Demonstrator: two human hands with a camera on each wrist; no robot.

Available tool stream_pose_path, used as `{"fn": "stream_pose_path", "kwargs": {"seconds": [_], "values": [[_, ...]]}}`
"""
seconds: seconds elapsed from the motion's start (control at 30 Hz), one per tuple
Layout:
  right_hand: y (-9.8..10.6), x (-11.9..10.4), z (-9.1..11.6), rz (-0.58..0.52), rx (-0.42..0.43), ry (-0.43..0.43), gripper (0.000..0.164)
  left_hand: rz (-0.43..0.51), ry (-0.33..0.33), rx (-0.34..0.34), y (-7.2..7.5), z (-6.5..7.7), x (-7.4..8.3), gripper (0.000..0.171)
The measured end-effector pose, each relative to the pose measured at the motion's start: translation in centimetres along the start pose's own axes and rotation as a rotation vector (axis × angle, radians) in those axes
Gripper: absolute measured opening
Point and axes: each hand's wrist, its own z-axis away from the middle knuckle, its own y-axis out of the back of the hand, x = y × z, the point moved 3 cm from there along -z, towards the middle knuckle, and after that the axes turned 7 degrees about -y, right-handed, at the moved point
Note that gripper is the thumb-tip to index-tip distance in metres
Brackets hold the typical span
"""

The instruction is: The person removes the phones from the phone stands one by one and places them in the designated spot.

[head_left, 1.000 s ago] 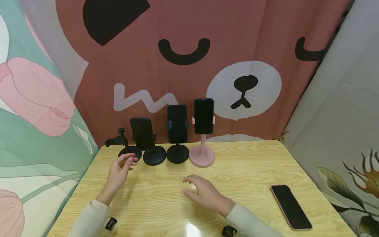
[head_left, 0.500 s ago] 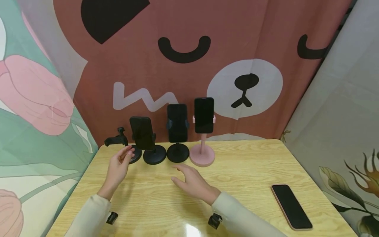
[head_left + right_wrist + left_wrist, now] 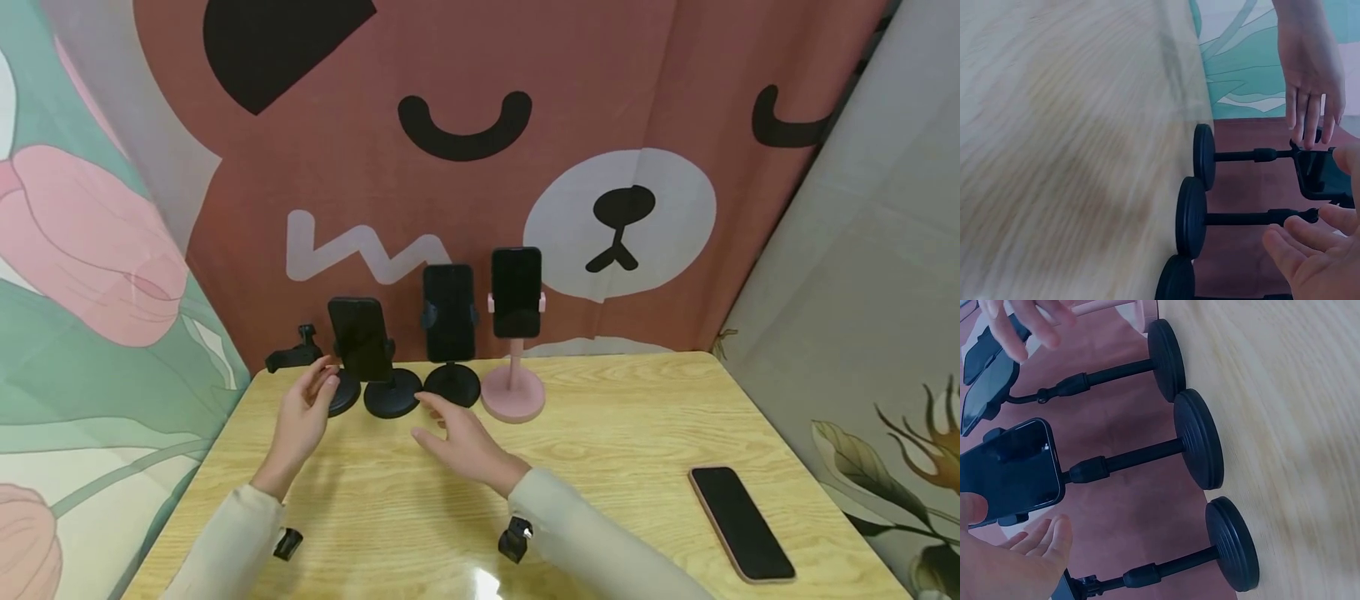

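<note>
My left hand, fingers loosely bent, is in front of the leftmost black phone stand, whose clamp holds no phone. In the left wrist view its thumb overlaps the phone on the second black stand; contact cannot be told. My right hand reaches in from the right, thumb and fingers apart, before the bases of the second and third black stands. It appears to hold nothing. A phone stands upright in the third stand's clamp. The phone on the second stand is tilted.
To the right of the black stands is a pink phone stand holding another phone. A phone with a pink edge lies on the right side of the wooden table. A bear-print curtain hangs behind.
My right hand has moved left and forward, from the middle of the table toward the stands. The left hand has edged slightly forward beside the second stand's phone. The stands stay put.
</note>
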Motion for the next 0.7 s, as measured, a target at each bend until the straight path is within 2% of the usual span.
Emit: {"fn": "stream_pose_path", "kwargs": {"seconds": [0.27, 0.53, 0.7], "values": [[-0.2, -0.9, -1.9, -0.012, -0.015, -0.056, 0.058, 0.005, 0.004, -0.013, 0.0, -0.6, -0.1, 0.056], [-0.2, -2.8, -3.9, -0.043, -0.017, -0.117, 0.061, -0.022, 0.018, -0.018, -0.2, -1.2, 0.8, 0.059], [-0.1, -3.9, -4.8, -0.05, 0.001, -0.136, 0.065, -0.042, 0.03, 0.011, -0.4, -1.7, 1.1, 0.059]]}}
